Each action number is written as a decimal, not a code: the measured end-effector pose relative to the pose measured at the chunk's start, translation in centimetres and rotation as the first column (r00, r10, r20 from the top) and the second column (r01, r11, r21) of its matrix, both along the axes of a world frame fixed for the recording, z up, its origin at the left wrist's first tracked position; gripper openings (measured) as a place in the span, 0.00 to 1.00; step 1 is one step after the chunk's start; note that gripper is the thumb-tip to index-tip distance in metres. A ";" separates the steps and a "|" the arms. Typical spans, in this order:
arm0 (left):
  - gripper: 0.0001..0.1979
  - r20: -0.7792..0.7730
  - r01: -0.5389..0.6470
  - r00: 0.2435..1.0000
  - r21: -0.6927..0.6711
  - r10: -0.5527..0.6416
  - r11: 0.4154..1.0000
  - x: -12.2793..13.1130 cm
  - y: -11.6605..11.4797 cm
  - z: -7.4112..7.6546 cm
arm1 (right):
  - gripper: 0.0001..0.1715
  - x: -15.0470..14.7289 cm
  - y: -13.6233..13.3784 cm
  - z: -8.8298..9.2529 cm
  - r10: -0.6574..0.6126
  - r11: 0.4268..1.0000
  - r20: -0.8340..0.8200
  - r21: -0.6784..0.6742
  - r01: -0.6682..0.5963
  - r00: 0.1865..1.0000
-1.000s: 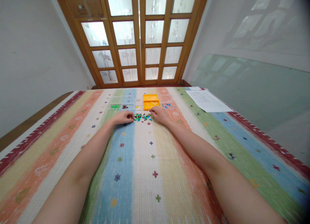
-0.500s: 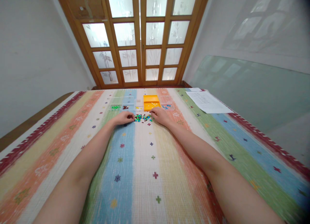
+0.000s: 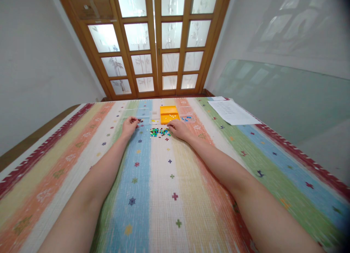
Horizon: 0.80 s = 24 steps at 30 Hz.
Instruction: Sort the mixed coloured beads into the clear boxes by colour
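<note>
A mixed pile of tiny green, blue, dark and pale pieces [image 3: 159,132] lies on the striped cloth. My left hand [image 3: 130,126] is over the near part of a clear plastic box, fingertips pinched close to a few dark brown pieces [image 3: 140,121]; anything between them is too small to name. The box's green pieces are hidden behind this hand. At the pile's right edge rests my right hand [image 3: 177,128], its fingers drawn together and curled down; whatever they hold cannot be made out. Just beyond is an open yellow box [image 3: 168,110] with small pale pieces inside.
Blue pieces [image 3: 187,119] sit in a clear box right of the yellow one. Yellow pieces [image 3: 155,121] lie in a clear container left of it. Printed paper sheets [image 3: 232,112] lie at the far right of the table. Wooden doors [image 3: 157,56] stand behind.
My left hand has moved from the pile's left edge up and left to the clear box, covering the green pieces. My right hand stays by the pile. The view has shifted slightly.
</note>
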<state>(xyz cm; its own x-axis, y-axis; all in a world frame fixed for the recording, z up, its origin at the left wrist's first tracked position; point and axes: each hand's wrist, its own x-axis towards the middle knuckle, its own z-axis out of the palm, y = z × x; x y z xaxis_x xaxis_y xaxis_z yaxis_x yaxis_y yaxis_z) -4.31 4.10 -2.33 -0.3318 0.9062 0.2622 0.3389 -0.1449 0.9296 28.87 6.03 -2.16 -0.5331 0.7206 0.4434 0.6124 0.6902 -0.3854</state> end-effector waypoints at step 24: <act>0.09 -0.425 0.153 0.894 0.000 -0.138 0.988 1.2 -0.8 0.1 | 0.13 -0.1 0.1 -0.2 0.017 1.000 -0.010 -0.010 -0.017 1.000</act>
